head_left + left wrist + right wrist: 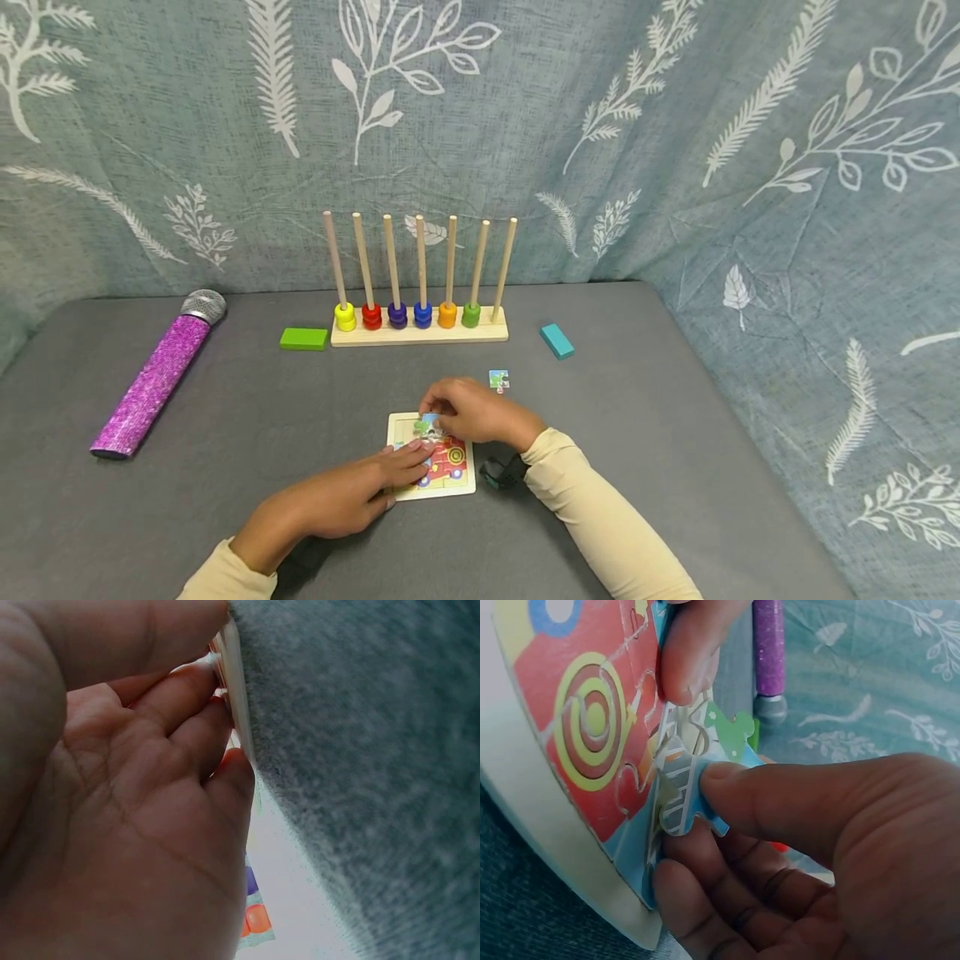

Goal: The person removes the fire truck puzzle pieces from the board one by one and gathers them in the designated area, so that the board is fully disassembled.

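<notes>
Sparkly purple mic (pixel 153 383) on the bench's (pixel 675 467) left, then a green block (pixel 303 339). Left hand (pixel 341 496) has its fingers stretched out, resting on the puzzle (pixel 472 477), which sits near the middle. Peg rack (pixel 420 336) is behind, farther off. Right hand (pixel 476 412) has its fingers pinching a puzzle piece (pixel 679 784) at the puzzle's far part. Loose piece (pixel 498 380) just beyond, teal block (pixel 557 342) right.

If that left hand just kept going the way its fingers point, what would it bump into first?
Probably the right hand, which pinches a puzzle piece just beyond the left hand's fingertips; its height above the puzzle board is hard to judge.
</notes>
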The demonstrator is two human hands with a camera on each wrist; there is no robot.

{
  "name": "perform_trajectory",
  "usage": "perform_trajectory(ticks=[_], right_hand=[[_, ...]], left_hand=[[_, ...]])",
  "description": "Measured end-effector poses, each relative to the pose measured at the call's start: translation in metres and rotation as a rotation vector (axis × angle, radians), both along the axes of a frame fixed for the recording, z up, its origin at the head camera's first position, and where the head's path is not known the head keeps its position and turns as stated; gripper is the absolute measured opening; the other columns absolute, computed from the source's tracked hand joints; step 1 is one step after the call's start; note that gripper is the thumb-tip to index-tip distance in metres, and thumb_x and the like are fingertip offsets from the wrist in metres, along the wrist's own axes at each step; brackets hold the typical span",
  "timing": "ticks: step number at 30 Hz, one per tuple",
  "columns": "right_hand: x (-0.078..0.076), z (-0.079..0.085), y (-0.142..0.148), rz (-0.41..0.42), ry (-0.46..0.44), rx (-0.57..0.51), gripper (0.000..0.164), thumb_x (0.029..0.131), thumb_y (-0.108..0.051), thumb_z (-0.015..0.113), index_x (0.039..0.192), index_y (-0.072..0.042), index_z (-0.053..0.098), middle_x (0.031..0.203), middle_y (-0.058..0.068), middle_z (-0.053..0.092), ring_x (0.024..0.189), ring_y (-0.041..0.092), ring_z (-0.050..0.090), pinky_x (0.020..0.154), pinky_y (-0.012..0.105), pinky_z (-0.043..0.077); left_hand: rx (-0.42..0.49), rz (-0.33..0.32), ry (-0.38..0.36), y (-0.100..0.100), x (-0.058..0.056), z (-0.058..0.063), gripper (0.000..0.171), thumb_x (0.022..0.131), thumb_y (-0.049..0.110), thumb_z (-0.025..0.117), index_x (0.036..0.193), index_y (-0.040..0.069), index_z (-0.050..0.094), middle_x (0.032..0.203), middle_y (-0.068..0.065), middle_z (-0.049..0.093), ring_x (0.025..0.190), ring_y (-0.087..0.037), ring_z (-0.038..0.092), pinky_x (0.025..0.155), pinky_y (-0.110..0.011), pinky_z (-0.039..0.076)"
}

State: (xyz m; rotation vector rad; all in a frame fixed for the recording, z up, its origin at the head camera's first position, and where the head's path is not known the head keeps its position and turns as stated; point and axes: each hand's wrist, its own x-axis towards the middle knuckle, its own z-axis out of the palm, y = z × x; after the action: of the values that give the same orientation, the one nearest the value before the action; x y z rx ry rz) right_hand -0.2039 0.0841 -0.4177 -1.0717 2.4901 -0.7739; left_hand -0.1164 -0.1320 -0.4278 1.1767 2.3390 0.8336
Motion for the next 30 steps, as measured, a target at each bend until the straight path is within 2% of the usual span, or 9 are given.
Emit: perform_trajectory(ticks=[5,11,23,30], right_hand=[[0.0,-0.001,0.002,0.001,-0.036,-0.023,0.017,0.092,0.002,0.059,0.102,-0.009,0.069,0.093,-0.002,0.066,0.08,0.005,0.056,0.071,0.02,0.046],[-0.001,0.002,0.006,-0.014,-0.072,-0.124,0.019,0.093,0.003,0.057,0.104,-0.006,0.07,0.093,-0.001,0.068,0.08,0.005,0.057,0.072,0.02,0.047],[-0.007,0.004,0.025,-0.043,0.006,-0.141,0.019,0.096,0.0,0.057,0.107,-0.003,0.072,0.098,0.004,0.069,0.078,0.007,0.057,0.069,0.022,0.047],[-0.01,0.003,0.043,-0.072,0.002,-0.163,0.02,0.095,0.001,0.057,0.108,-0.001,0.071,0.099,0.006,0.07,0.079,0.007,0.057,0.069,0.022,0.048]], left_hand=[[0.001,0.002,0.004,-0.001,0.0,-0.001,0.052,0.091,-0.008,0.052,0.143,-0.002,0.045,0.154,-0.015,0.031,0.142,-0.03,0.026,0.114,-0.044,0.023],[0.002,0.003,-0.014,-0.001,0.0,0.0,0.053,0.092,-0.009,0.051,0.143,-0.002,0.044,0.155,-0.015,0.03,0.143,-0.03,0.025,0.114,-0.045,0.022],[-0.046,0.024,-0.052,0.0,0.001,0.003,0.054,0.092,-0.009,0.052,0.145,0.001,0.044,0.156,-0.012,0.029,0.144,-0.031,0.022,0.115,-0.045,0.019],[-0.035,0.012,-0.045,0.0,0.002,0.003,0.053,0.093,-0.008,0.051,0.145,0.002,0.044,0.157,-0.012,0.028,0.144,-0.03,0.021,0.115,-0.045,0.019]])
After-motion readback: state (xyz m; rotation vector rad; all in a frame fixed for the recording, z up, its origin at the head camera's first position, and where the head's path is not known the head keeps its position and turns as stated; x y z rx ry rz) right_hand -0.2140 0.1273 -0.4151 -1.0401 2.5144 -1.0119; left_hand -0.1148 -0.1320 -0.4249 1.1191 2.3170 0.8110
